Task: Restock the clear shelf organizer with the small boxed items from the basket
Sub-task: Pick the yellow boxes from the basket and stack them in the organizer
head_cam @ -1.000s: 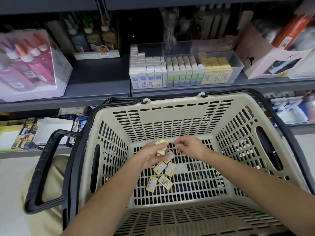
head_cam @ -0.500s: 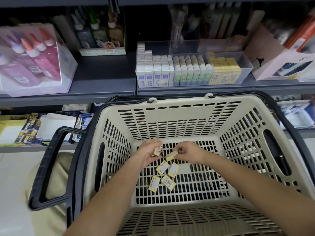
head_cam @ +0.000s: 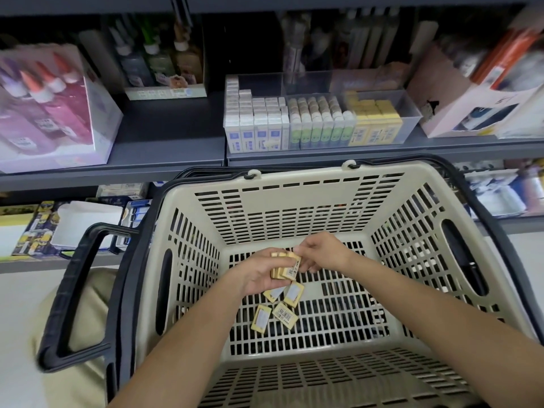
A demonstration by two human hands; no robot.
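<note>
Both hands are low inside the beige slotted shopping basket [head_cam: 297,201], meeting over its floor. The left hand [head_cam: 259,275] cups a small stack of yellow boxes [head_cam: 284,265], its fingers curled around them from below. The right hand [head_cam: 319,254] reaches in from the other side, and its fingers [head_cam: 300,251] pinch the top edge of the box nearest it, so both hands touch the same stack. Four more loose yellow boxes [head_cam: 287,306] lie flat on the basket floor just under the left hand, some showing a white label and one a barcode. Beyond the basket, on the grey shelf [head_cam: 164,148], stands the clear organizer [head_cam: 410,114]: white boxes in its left section, green-labelled items in the middle, and matching yellow boxes [head_cam: 375,122] in the right section, which has bare room behind them.
</note>
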